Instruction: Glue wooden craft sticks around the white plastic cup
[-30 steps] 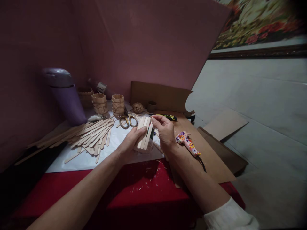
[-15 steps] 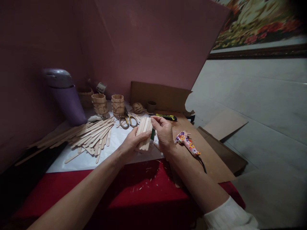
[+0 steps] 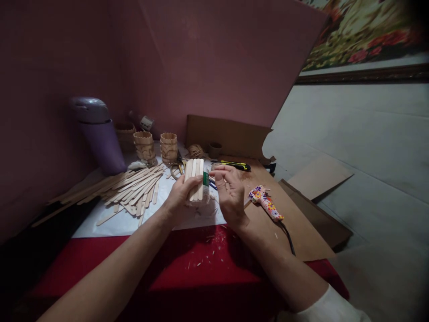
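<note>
My left hand [image 3: 180, 193] grips a clear plastic container with a green label [image 3: 205, 178], its thumb across the front. Several flat craft sticks [image 3: 195, 167] stand side by side along the container's near face, covering part of it. Just right of the label is my right hand [image 3: 231, 188], fingers stretched out and loosely apart, holding nothing that I can see. Whether its fingertips touch the container I cannot tell. Partly hidden behind my left hand are scissors [image 3: 175, 171] on the white sheet.
Loose craft sticks [image 3: 134, 190] lie piled at left, beside a purple flask [image 3: 102, 143]. Two stick-covered cups [image 3: 168, 147] and a twine ball [image 3: 195, 151] stand behind. Rightward, a yellow-black cutter [image 3: 236, 166] and a flowered glue gun [image 3: 267, 203] with its cord rest on cardboard [image 3: 301, 241].
My right hand has come away from the sticks and its fingers have opened. The container has turned a little, showing more of its green label. The whole view has shifted slightly.
</note>
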